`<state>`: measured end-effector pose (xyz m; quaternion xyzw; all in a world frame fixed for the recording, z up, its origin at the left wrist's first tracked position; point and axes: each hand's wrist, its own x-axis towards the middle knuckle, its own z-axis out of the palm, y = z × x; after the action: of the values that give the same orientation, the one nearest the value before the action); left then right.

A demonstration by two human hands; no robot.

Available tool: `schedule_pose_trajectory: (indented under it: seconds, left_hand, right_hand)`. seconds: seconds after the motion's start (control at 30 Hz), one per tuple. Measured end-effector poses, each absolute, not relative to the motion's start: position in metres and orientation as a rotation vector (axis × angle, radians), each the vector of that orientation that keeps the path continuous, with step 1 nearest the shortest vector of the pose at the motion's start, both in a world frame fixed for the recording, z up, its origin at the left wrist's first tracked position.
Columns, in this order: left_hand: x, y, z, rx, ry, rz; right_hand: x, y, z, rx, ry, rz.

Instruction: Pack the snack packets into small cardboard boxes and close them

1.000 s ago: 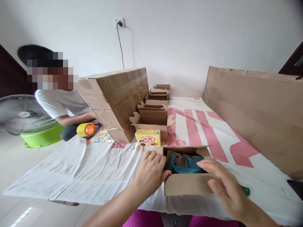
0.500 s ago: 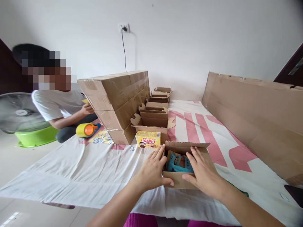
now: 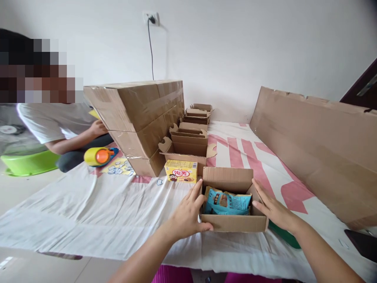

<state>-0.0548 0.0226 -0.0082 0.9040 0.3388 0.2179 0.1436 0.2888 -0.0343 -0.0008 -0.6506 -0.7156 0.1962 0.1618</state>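
A small open cardboard box point(image 3: 235, 223) stands in front of me on the cloth, its back flap raised. Inside lies a blue snack packet point(image 3: 228, 202) with print on it. My left hand point(image 3: 188, 212) holds the box's left side, with the fingers along the wall and the thumb at the front corner. At the right side my right hand point(image 3: 275, 208) grips the wall, fingers stretched toward the back corner and thumb at the inner edge. Just beyond my left fingertips sits a yellow printed snack box point(image 3: 181, 171).
Open cardboard boxes point(image 3: 190, 149) run in a row beside stacked taped cartons point(image 3: 138, 114). A person point(image 3: 67, 125) sits at left near a yellow tape dispenser point(image 3: 96, 156) and a green basin point(image 3: 29, 163). A large cardboard panel point(image 3: 318, 153) stands right; a dark green object point(image 3: 284, 235) lies nearby.
My right hand has moved from over the packet to the box's right side, uncovering the packet. The back flap stands more upright. The view has shifted slightly.
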Motion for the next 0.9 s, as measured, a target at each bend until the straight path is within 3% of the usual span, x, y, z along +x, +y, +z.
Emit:
schedule_pose_trajectory:
  seconds: [0.1, 0.3, 0.43, 0.5, 0.67, 0.9]
  left_hand:
    - [-0.054, 0.029, -0.008, 2.557, 0.948, 0.63]
    - [-0.055, 0.044, -0.012, 2.44, 0.793, 0.585]
    - [-0.055, 0.045, -0.026, 2.334, 0.738, 0.731]
    - [-0.055, 0.045, -0.031, 2.306, 0.731, 0.775]
    - [-0.056, 0.046, -0.038, 2.253, 0.738, 0.735]
    - [-0.055, 0.042, -0.05, 2.102, 0.743, 0.799]
  right_hand:
    - [0.289, -0.029, -0.008, -1.704, -1.882, 0.787]
    - [0.281, -0.013, -0.016, -1.589, -1.76, 0.863]
    - [0.276, -0.021, -0.009, -1.712, -1.735, 0.097]
    - [0.268, -0.028, 0.002, -1.621, -1.849, -0.116]
    - [0.242, -0.029, 0.027, -1.732, -2.284, 0.289]
    - [0.219, -0.001, 0.029, -2.008, -2.586, 0.192]
